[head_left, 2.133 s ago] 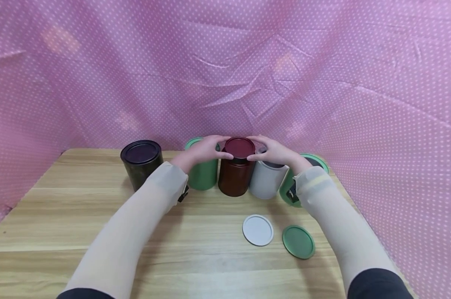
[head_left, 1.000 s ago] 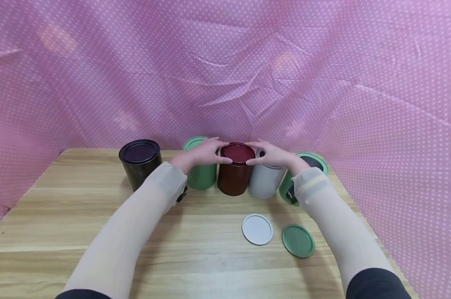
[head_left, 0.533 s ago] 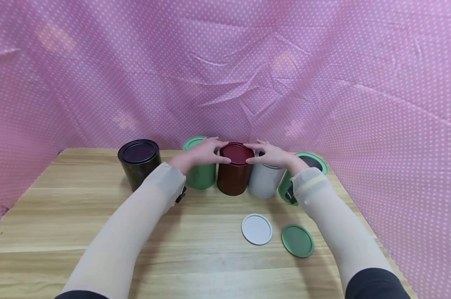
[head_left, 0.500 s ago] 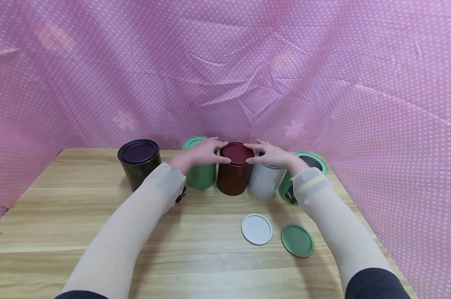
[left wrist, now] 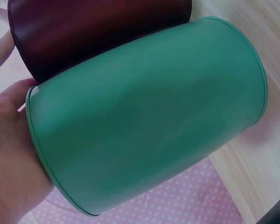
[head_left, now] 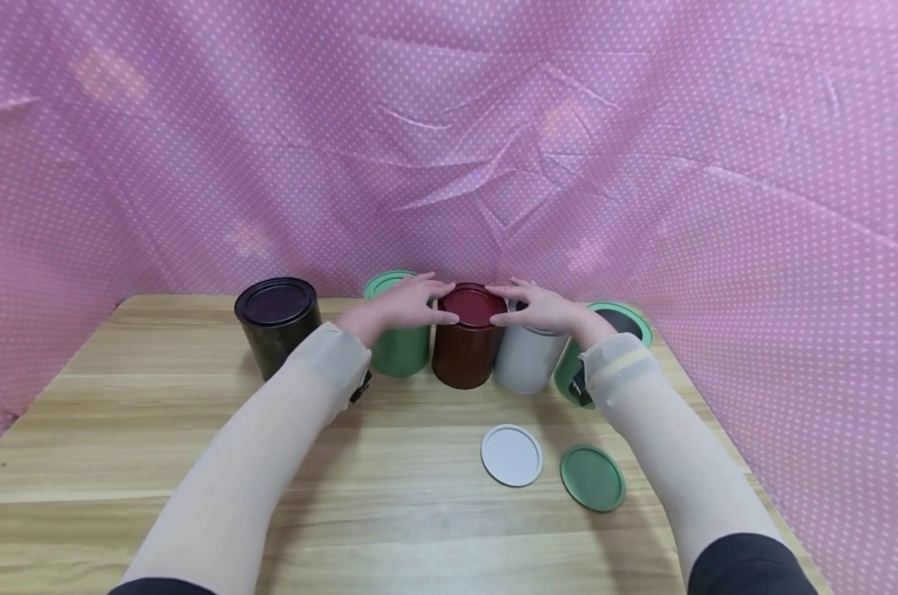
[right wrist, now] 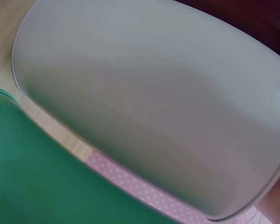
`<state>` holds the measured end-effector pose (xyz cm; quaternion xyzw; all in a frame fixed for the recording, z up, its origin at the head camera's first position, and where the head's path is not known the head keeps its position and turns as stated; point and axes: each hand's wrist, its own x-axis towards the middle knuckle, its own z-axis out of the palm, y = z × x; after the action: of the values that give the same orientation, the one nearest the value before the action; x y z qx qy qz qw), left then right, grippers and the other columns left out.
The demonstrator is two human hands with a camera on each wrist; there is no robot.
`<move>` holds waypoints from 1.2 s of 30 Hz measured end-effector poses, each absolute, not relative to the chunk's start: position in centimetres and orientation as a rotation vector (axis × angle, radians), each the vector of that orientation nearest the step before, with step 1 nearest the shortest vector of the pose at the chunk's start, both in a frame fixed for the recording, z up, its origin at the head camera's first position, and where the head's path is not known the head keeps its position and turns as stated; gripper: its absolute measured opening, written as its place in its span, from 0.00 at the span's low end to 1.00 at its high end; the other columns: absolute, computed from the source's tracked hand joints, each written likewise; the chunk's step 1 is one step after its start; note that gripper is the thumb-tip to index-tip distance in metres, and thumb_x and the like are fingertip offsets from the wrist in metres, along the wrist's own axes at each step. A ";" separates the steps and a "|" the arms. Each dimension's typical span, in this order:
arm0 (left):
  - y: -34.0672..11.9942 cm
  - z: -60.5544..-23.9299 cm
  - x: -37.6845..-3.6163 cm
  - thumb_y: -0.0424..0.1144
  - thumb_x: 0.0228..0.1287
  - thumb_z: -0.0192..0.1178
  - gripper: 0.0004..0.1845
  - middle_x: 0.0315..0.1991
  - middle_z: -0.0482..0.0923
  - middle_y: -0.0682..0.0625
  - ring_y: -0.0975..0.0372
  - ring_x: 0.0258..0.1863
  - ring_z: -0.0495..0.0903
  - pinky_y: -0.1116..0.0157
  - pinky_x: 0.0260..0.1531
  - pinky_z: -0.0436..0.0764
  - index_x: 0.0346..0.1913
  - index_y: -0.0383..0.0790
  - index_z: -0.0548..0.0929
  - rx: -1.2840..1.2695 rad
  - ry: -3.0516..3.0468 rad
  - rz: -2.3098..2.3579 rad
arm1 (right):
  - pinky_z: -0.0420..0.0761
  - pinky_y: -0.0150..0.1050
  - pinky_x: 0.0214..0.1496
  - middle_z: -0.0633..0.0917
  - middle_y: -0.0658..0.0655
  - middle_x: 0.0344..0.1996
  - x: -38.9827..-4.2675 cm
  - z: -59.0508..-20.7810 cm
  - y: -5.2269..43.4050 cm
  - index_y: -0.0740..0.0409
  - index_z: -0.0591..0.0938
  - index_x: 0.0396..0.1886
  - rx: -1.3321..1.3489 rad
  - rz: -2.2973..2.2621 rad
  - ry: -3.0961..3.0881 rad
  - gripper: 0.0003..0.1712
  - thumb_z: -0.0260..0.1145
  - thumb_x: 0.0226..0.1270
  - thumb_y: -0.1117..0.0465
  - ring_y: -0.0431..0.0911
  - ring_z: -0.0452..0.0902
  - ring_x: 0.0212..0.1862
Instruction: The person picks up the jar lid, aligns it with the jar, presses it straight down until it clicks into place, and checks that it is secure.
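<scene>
A dark red canister (head_left: 464, 355) stands at the back of the wooden table, its dark red lid (head_left: 472, 305) level on top. My left hand (head_left: 404, 307) holds the lid's left side, thumb at the near edge and fingers at the far edge. On the opposite side my right hand (head_left: 541, 309) holds the lid the same way. Beneath the left hand stands a lidded green canister (left wrist: 144, 112), side by side with the red one. A light grey canister (right wrist: 149, 93), its top uncovered and partly hidden, stands under the right hand.
At far left stands a black lidded canister (head_left: 277, 326). Another green canister (head_left: 577, 372), open at the top, is partly behind the right wrist. A white lid (head_left: 511, 455) and a green lid (head_left: 593, 478) lie flat in front. Pink dotted cloth (head_left: 449, 124) hangs behind and at the sides.
Two seconds ago both hands held the dark red lid raised above the red canister's rim. It has come down onto the canister, hands with it. Over the last second hardly anything has moved.
</scene>
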<state>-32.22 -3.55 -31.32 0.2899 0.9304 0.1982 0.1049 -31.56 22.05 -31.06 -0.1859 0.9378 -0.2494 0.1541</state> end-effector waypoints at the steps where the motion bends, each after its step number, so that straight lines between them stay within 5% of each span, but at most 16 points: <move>1: -3.5 -31.3 -32.2 0.58 0.67 0.55 0.39 0.74 0.59 0.45 0.50 0.78 0.42 0.47 0.75 0.41 0.74 0.41 0.60 0.851 2.742 0.583 | 0.44 0.68 0.73 0.46 0.62 0.78 -31.6 -31.0 22.0 0.40 0.62 0.75 -0.534 -0.714 2.689 0.40 0.63 0.65 0.42 0.62 0.34 0.78; 17: -3.2 -30.4 -32.1 0.58 0.67 0.55 0.39 0.76 0.54 0.48 0.51 0.78 0.41 0.45 0.74 0.47 0.75 0.45 0.58 0.752 2.715 0.522 | 0.44 0.65 0.74 0.48 0.63 0.77 -31.7 -30.7 21.7 0.44 0.64 0.74 -0.525 -0.726 2.682 0.40 0.64 0.64 0.44 0.62 0.36 0.77; 24: -2.5 -29.3 -31.9 0.55 0.66 0.57 0.39 0.76 0.44 0.34 0.45 0.76 0.46 0.46 0.73 0.54 0.75 0.48 0.57 0.663 2.656 0.492 | 0.43 0.65 0.74 0.47 0.62 0.78 -31.6 -30.7 21.6 0.43 0.63 0.74 -0.478 -0.726 2.673 0.40 0.64 0.64 0.44 0.62 0.35 0.77; 36: -3.0 -29.4 -31.7 0.57 0.67 0.55 0.39 0.76 0.44 0.35 0.45 0.76 0.47 0.45 0.74 0.49 0.76 0.48 0.56 0.699 2.688 0.456 | 0.45 0.66 0.74 0.49 0.64 0.77 -31.6 -31.0 21.5 0.46 0.63 0.74 -0.544 -0.720 2.700 0.40 0.64 0.64 0.45 0.64 0.36 0.77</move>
<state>-31.68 -2.96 -29.44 0.2451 0.9423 0.1598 0.1626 -31.56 21.52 -31.02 -0.1891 0.9381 -0.2502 0.1467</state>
